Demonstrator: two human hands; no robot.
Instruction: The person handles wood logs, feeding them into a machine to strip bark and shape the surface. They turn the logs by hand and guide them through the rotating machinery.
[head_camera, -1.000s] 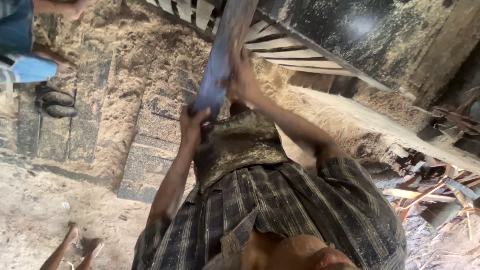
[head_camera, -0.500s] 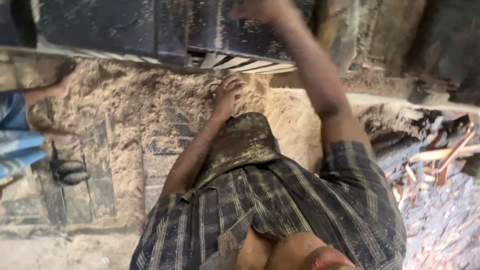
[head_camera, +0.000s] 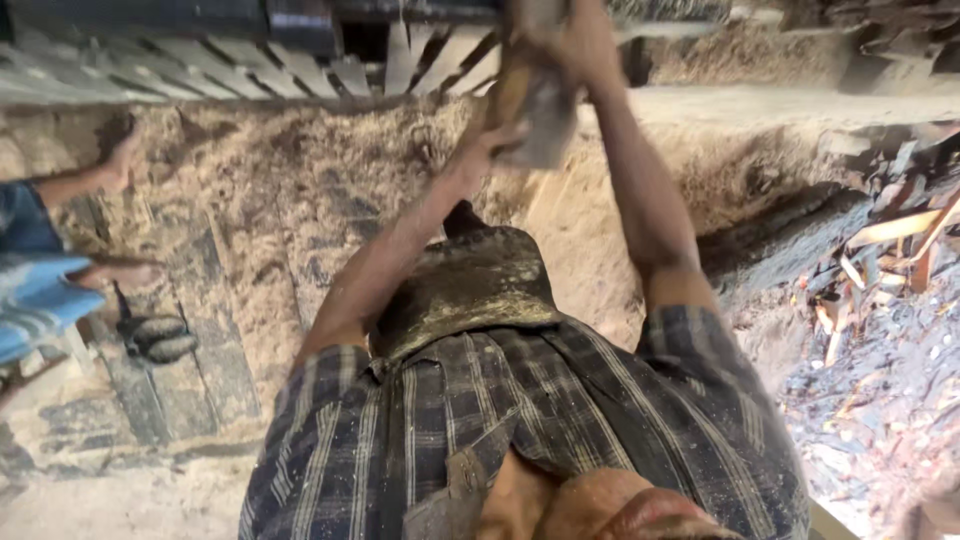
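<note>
My left hand (head_camera: 488, 148) and my right hand (head_camera: 572, 42) are both raised in front of me, closed on a short, blurred wooden plank (head_camera: 538, 112). The left hand grips its lower end from the left. Higher up, the right hand wraps over its top end near the upper edge of the view. Below the arms I see my own dark checked shirt (head_camera: 520, 420) and a dusty dark cloth (head_camera: 470, 285) at my waist. The plank's upper end is cut off by the frame.
Sawdust (head_camera: 300, 200) covers the ground and a mound ahead. Slatted boards (head_camera: 300, 70) run along the top. Wood scraps and offcuts (head_camera: 880, 260) lie at the right. Another person in blue (head_camera: 40, 280) stands at the left, with dark sandals (head_camera: 155, 338) beside them.
A second ago both hands held a long grey plank; half a second ago they were apart with the right arm raised. Now both grip a plank again, and the view has swung.
</note>
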